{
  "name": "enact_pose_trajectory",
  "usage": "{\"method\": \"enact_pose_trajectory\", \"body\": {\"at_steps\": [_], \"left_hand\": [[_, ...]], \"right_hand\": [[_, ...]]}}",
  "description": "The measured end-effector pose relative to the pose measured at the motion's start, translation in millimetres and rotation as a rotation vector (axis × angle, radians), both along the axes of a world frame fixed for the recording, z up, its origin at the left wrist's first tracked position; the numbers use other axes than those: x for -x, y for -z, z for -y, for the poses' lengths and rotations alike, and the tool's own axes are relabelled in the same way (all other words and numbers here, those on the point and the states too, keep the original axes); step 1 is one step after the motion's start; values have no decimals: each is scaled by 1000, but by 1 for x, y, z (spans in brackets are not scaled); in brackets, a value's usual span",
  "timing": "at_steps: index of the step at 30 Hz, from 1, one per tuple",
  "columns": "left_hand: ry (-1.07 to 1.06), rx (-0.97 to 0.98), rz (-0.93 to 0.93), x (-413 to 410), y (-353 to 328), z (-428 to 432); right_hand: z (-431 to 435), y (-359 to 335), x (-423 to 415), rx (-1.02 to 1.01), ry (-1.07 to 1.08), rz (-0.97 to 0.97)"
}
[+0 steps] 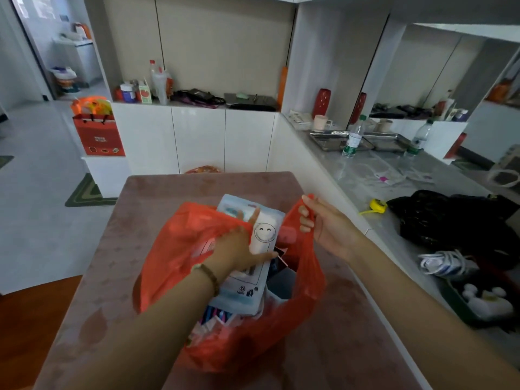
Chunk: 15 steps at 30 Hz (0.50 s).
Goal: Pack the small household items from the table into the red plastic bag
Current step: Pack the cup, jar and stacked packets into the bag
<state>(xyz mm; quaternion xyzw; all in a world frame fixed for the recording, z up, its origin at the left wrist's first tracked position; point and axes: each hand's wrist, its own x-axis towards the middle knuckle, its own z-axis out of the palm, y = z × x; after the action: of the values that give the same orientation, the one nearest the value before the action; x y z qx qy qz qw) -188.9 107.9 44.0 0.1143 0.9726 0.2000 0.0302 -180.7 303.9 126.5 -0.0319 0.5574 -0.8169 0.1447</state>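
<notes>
The red plastic bag (306,288) sits open on the pinkish table (135,249). My right hand (326,223) pinches the bag's right handle and holds it up. My left hand (239,246) reaches into the bag's mouth and grips a pale blue and white packet (253,288) with a smiley-face label, which stands half inside the bag. Under it lie several small packaged items, partly hidden by the packet and the bag's wall.
A grey counter (365,175) runs along the right with a yellow tape measure (378,206), a black bag (439,218), water bottles and a metal tray. White cabinets stand beyond the table. A red gift bag (98,136) sits at the left.
</notes>
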Motion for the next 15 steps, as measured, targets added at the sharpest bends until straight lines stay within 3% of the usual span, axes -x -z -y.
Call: {"method": "enact_pose_trajectory", "body": {"at_steps": [4, 9, 11, 13, 15], "left_hand": [[81, 139, -63, -13, 29, -3], [387, 236, -98, -24, 42, 26], [444, 149, -61, -27, 34, 30], [410, -59, -56, -30, 24, 28], [346, -122, -113, -27, 19, 23]], "right_hand": [[3, -3, 8, 10, 52, -20], [4, -6, 12, 11, 51, -16], [8, -6, 11, 15, 55, -21], [10, -6, 9, 10, 56, -22], [11, -5, 6, -4, 46, -20]]}}
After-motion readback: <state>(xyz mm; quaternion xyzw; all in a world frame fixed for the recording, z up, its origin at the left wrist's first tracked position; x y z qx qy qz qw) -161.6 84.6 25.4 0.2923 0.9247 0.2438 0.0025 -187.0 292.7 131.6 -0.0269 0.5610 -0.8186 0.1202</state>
